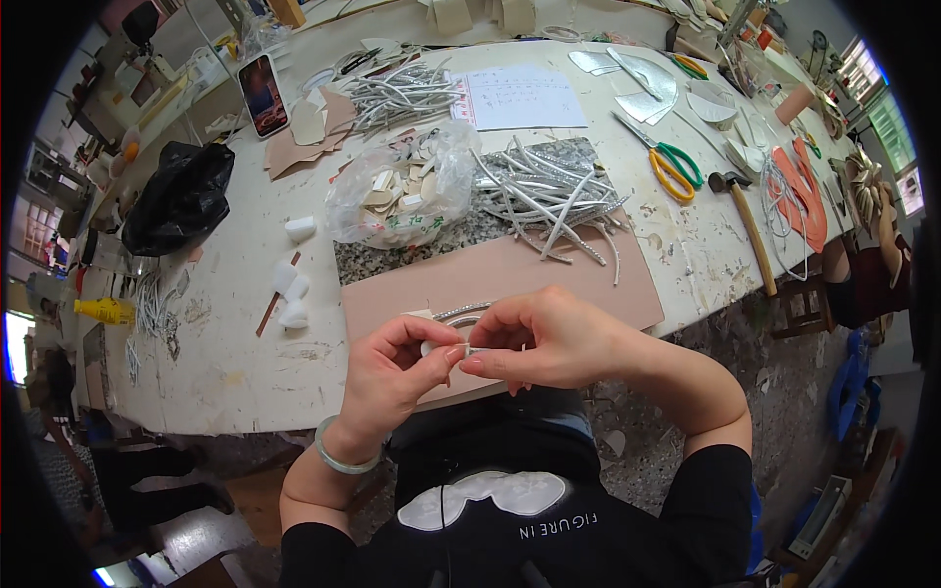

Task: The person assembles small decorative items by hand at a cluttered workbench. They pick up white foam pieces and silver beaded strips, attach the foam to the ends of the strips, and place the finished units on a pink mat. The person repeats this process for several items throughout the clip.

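My left hand (pixel 397 372) and my right hand (pixel 549 338) meet close to my body, above the near edge of a pinkish-tan board (pixel 578 284). Both are closed, thumb against fingers. Between the fingertips runs a thin pale strip (pixel 470 349), its ends hidden by the fingers. A small whitish piece (pixel 426 348) shows at my left fingertips; whether it joins the strip I cannot tell. Just beyond the fingers, curved silver straps (pixel 466 312) lie on the board. Farther back, a heap of silver straps (pixel 554 196) rests on a speckled stone slab (pixel 377 265).
A clear plastic bag (pixel 402 186) of small beige pieces sits on the slab. Left are white lumps (pixel 291 284), a black bag (pixel 181 201) and a phone (pixel 265 95). Scissors (pixel 667 167) and a hammer (pixel 745 225) lie right. Written paper (pixel 520 98) is at the back.
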### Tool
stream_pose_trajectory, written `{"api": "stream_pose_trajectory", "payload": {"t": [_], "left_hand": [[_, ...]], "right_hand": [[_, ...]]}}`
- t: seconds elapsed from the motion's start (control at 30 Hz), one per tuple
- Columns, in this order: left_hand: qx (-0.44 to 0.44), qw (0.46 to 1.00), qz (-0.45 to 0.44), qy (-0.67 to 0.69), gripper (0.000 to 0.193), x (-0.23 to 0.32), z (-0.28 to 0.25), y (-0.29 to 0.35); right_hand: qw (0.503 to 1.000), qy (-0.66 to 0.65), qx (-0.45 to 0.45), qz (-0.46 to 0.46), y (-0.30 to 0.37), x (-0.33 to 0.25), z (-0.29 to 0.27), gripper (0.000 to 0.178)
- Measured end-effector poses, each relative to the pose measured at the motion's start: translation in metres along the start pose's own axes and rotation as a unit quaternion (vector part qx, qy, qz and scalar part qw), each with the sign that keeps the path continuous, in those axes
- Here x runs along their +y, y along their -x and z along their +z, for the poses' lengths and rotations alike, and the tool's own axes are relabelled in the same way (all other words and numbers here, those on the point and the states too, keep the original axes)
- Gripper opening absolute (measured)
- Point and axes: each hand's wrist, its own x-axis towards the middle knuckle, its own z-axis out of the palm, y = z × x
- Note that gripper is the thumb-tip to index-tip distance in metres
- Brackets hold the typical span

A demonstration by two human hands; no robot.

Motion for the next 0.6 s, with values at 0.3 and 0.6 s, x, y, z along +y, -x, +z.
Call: {"api": "stream_pose_trajectory", "payload": {"t": [0.3, 0.6], "left_hand": [[-0.029, 0.997, -0.038, 0.063, 0.047, 0.018, -0.01, 0.017], [0.232, 0.868, 0.053, -0.436, 0.035, 0.022, -0.145, 0.002]], "right_hand": [[0.999, 0.02, 0.027, -0.002, -0.006, 0.004, 0.007, 0.017], [0.999, 0.021, 0.019, -0.015, 0.002, 0.001, 0.003, 0.018]]}}
